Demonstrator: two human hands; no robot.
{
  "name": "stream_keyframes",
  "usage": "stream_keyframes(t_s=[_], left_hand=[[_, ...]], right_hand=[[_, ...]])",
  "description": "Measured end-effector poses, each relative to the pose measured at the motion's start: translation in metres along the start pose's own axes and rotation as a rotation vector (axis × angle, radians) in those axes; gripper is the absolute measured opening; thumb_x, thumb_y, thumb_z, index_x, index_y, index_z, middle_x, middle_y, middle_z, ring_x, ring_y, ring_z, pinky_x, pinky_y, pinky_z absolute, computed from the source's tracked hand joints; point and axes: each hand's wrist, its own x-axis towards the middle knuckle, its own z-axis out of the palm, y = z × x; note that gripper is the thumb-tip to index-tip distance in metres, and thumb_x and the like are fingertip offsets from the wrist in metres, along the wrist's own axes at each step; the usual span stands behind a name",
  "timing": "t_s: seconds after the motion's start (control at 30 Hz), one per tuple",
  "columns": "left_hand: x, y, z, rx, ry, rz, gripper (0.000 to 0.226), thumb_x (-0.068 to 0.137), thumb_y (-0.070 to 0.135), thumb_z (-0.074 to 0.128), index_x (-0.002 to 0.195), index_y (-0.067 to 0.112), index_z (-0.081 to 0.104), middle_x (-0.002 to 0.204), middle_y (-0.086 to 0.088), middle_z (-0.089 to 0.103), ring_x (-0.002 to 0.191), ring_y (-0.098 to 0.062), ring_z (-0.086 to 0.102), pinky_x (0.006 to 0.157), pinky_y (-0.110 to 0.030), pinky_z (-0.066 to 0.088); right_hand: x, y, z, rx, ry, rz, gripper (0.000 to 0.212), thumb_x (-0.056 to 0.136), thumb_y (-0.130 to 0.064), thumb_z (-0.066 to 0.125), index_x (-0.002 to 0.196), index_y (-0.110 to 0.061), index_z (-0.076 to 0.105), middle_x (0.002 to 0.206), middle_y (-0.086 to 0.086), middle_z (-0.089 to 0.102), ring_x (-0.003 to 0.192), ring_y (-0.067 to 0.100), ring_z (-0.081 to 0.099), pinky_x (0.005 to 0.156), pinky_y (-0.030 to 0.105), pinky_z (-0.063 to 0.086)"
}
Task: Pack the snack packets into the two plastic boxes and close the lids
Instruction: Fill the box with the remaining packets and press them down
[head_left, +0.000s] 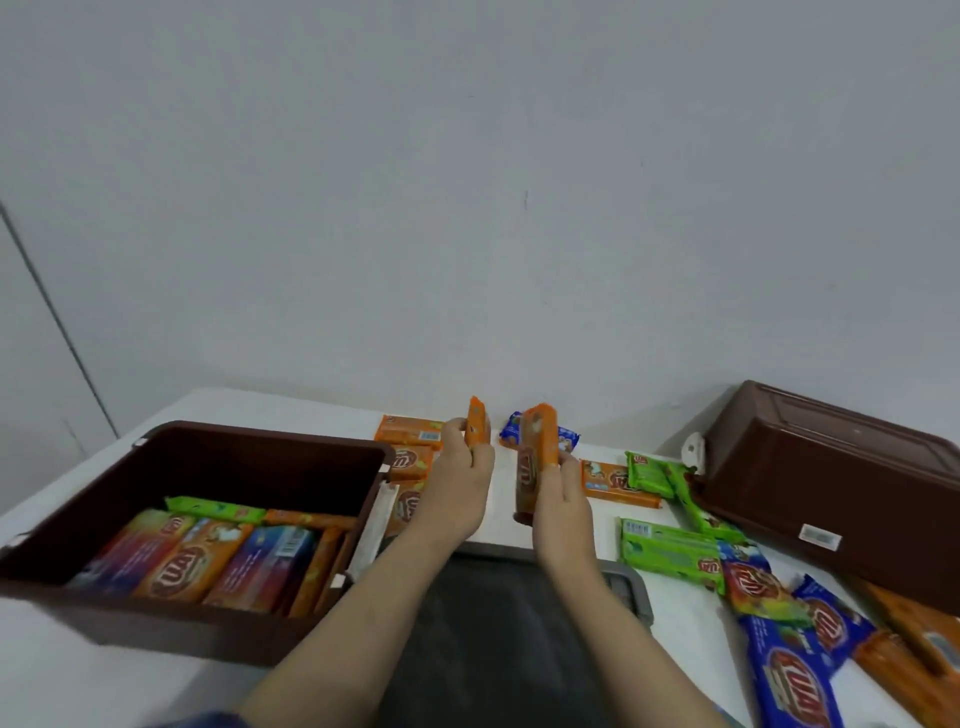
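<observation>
White table (675, 613) against a plain wall. Nearest you, a grey lid (519, 623) lies between your forearms. Open brown box (208, 613) on the left, part-filled with packets. Your left hand (457, 488) grips one upright orange packet (477, 421); right hand (563, 514) grips another orange packet (535, 457). Second brown box (831, 493) tilted far right, loose packets (670, 551) near it.

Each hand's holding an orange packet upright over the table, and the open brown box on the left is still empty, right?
Not quite. The head view shows the left hand and right hand each holding an orange packet upright, but the open brown box on the left already holds several packets, lying across its bottom.
</observation>
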Motion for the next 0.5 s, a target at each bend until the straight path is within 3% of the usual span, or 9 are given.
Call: stream_keyframes(t_s=[0.1,0.2,0.27,0.37,0.5], left_hand=[[-0.015,0.016,-0.031,-0.077,-0.021,0.053,0.024,0.098,0.029,0.041,0.122,0.027,0.038,0.089,0.009,0.059,0.077,-0.006,0.06,0.069,-0.032,0.054],[-0.025,0.022,-0.075,-0.054,-0.108,0.117,0.026,0.099,0.037,0.045,0.123,0.032,0.04,0.106,0.014,0.06,0.095,-0.003,0.063,0.079,-0.025,0.054],[-0.026,0.02,-0.113,-0.059,-0.132,0.144,0.021,0.099,0.036,0.046,0.12,0.035,0.046,0.107,0.014,0.063,0.096,-0.001,0.063,0.081,-0.025,0.053],[-0.022,0.007,-0.168,0.027,-0.111,0.174,0.018,0.098,0.03,0.047,0.113,0.039,0.051,0.105,0.017,0.063,0.093,0.004,0.06,0.079,-0.021,0.049],[-0.009,-0.024,-0.211,0.233,-0.103,0.211,0.025,0.099,0.025,0.046,0.123,0.028,0.05,0.116,0.005,0.052,0.107,-0.008,0.051,0.09,-0.027,0.04]], right_hand=[[-0.025,-0.026,0.018,0.249,-0.057,-0.012,0.02,0.105,-0.026,0.035,0.119,-0.023,0.049,0.103,-0.005,0.062,0.095,0.017,0.065,0.074,0.036,0.06],[-0.043,-0.044,0.036,0.174,-0.092,-0.131,0.013,0.101,-0.032,0.045,0.113,-0.036,0.048,0.105,-0.019,0.063,0.101,0.003,0.064,0.076,0.016,0.055],[-0.054,-0.055,0.05,0.152,-0.146,-0.199,0.016,0.101,-0.029,0.048,0.112,-0.04,0.049,0.099,-0.024,0.066,0.097,-0.005,0.064,0.071,0.009,0.05],[-0.066,-0.066,0.077,0.145,-0.233,-0.227,0.02,0.099,-0.023,0.052,0.113,-0.037,0.053,0.101,-0.023,0.068,0.095,-0.003,0.066,0.074,0.016,0.055],[-0.08,-0.065,0.12,0.066,-0.242,-0.198,0.023,0.097,-0.019,0.056,0.11,-0.037,0.053,0.098,-0.026,0.067,0.096,-0.002,0.065,0.077,0.023,0.057]])
